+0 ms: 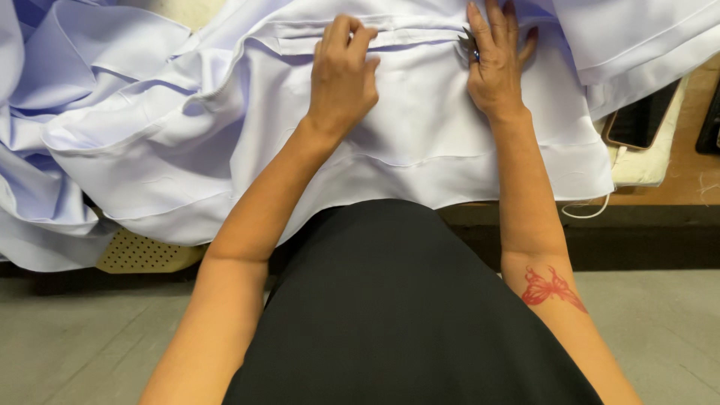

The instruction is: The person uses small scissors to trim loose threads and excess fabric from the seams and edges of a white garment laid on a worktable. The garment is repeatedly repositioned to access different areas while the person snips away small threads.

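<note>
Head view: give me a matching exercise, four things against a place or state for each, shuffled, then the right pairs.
Things:
1. left hand
2. right hand
3. phone
4. pale lilac fabric

Places or states:
A. lies at the right, on a cream pad, a white cable below it
B. fingers bent, pinching a fold
C. spread over the table under both hands
D. laid flat, fingers stretched out, a small dark tool under it

Pairs: 1-B, 2-D, 3-A, 4-C

I see pale lilac-white fabric, plain, unpatterned. My black garment is plain too. A red butterfly tattoo marks my right forearm. Brown wooden table; grey floor; cream perforated seat.
</note>
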